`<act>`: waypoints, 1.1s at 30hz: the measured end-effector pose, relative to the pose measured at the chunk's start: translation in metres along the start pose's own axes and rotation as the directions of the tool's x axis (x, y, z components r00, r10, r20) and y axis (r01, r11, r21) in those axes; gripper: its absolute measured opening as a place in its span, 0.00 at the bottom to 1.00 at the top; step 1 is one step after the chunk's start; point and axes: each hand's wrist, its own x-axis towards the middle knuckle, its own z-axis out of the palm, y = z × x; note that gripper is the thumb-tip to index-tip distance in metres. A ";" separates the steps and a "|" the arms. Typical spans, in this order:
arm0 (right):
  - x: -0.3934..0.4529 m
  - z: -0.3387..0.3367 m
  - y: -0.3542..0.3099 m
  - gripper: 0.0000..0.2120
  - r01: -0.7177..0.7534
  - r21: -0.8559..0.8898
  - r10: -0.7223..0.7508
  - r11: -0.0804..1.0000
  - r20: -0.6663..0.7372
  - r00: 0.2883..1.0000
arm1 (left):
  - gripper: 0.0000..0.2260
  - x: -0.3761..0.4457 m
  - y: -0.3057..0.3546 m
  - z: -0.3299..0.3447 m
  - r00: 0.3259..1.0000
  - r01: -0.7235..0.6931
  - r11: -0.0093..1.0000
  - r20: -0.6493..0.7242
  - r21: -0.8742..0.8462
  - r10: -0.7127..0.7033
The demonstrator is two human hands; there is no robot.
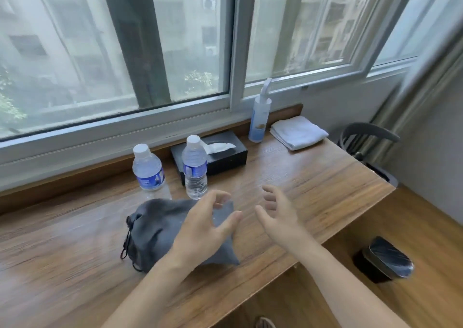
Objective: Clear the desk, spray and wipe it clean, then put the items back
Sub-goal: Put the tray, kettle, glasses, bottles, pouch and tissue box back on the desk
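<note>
A wooden desk (pixel 313 177) runs along the window. On it lie a grey drawstring pouch (pixel 155 227), two water bottles (pixel 148 168) (pixel 195 167), a black tissue box (pixel 225 153), a spray bottle (pixel 260 117) and a folded white cloth (pixel 298 132). My left hand (pixel 205 225) hovers over the pouch's right end, fingers loosely spread, holding nothing. My right hand (pixel 278 215) hangs above bare wood to the right of the pouch, fingers relaxed and empty.
A dark chair (pixel 368 132) stands past the desk's right end. A black bin with a shiny lid (pixel 388 257) sits on the floor below the desk's right corner. The window sill runs right behind the desk.
</note>
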 end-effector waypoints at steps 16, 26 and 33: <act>0.007 -0.236 0.159 0.24 -0.138 -0.146 0.101 0.980 -0.238 0.966 | 0.15 0.123 0.133 0.236 0.929 -0.075 0.987 0.349 -0.142 0.121; 0.034 -0.406 0.262 0.21 -0.205 -0.121 0.147 0.971 -0.370 0.917 | 0.09 0.190 0.212 0.405 0.941 -0.063 0.984 0.320 -0.168 0.115; 0.072 -0.479 0.317 0.20 -0.275 -0.065 0.228 0.959 -0.397 0.889 | 0.08 0.244 0.246 0.487 0.929 -0.054 0.983 0.352 -0.176 0.114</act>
